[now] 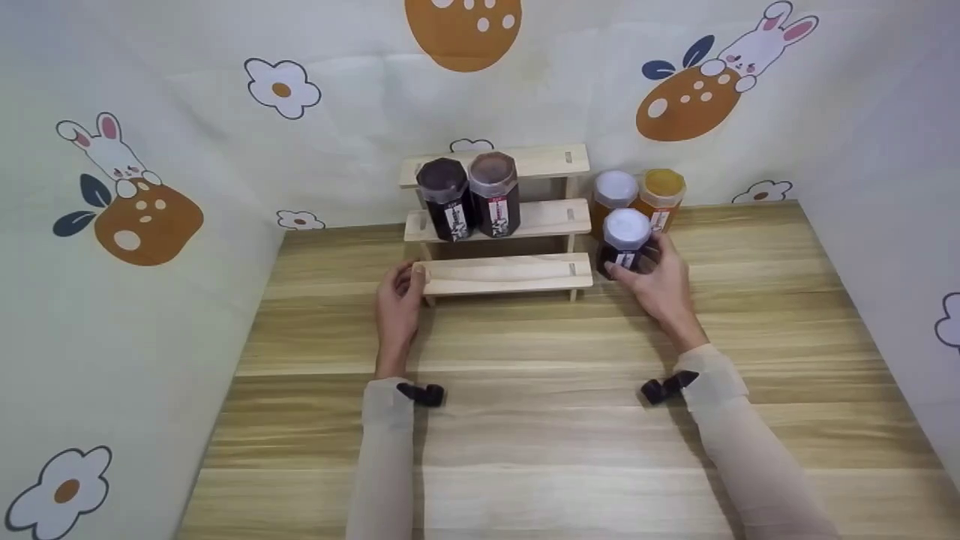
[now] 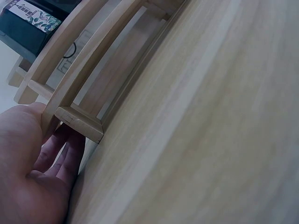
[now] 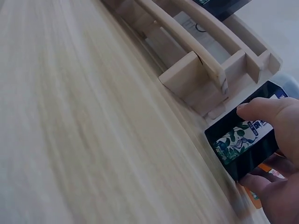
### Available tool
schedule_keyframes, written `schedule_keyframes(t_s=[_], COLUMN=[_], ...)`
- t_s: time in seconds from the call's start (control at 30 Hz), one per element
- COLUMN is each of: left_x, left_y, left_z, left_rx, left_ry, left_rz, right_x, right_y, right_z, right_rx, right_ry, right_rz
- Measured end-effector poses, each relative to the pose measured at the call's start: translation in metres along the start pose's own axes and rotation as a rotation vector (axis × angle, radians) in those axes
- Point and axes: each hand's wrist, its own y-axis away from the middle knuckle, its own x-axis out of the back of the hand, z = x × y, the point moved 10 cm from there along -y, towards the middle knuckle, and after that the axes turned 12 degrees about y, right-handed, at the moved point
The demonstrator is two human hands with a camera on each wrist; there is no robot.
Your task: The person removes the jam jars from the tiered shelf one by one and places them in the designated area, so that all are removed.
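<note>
My right hand [image 1: 664, 281] grips a dark jar [image 3: 243, 133] with a white lid, thumb on one side and fingers round the other. That jar is just right of the lowest step of a three-step wooden rack [image 1: 502, 274]. Around the left end of that step, my left hand [image 1: 401, 296] has its thumb at the top and its fingers curled behind. Side by side on the middle step stand a dark jar with a dark lid [image 1: 448, 206] and a dark jar with a brownish lid [image 1: 495, 199].
Behind the held jar, right of the rack, stand an amber jar with a white lid [image 1: 615, 191] and a jar with a yellow lid [image 1: 662, 187]. A patterned cloth wall [image 1: 360, 150] rises behind the rack, with others at both sides of the wooden table [image 1: 525, 420].
</note>
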Motion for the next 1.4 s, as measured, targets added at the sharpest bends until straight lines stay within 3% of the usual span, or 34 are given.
schedule_keyframes(t_s=[0.33, 0.57, 0.83, 0.97, 1.17, 1.4], left_x=[0.005, 0.006, 0.005, 0.003, 0.001, 0.0], left_y=[-0.002, -0.003, -0.002, -0.002, -0.002, -0.002], left_z=[-0.001, -0.003, -0.001, 0.0, -0.001, 0.0], left_rx=[-0.022, -0.007, -0.021, -0.017, -0.013, -0.008], left_ry=[0.036, 0.072, 0.033, 0.038, 0.051, 0.076], left_rz=[0.005, 0.018, 0.013, -0.004, -0.017, 0.0], right_x=[-0.014, -0.02, -0.018, -0.009, 0.008, 0.017], right_y=[-0.002, -0.004, -0.003, -0.002, 0.002, -0.005], right_z=[-0.003, -0.004, -0.006, -0.014, -0.044, -0.069], right_rx=[0.0, 0.009, 0.036, 0.069, 0.109, 0.23], right_ry=[-0.057, -0.039, -0.035, -0.044, -0.102, -0.069], right_rz=[-0.046, -0.053, -0.049, -0.004, 0.094, 0.161])
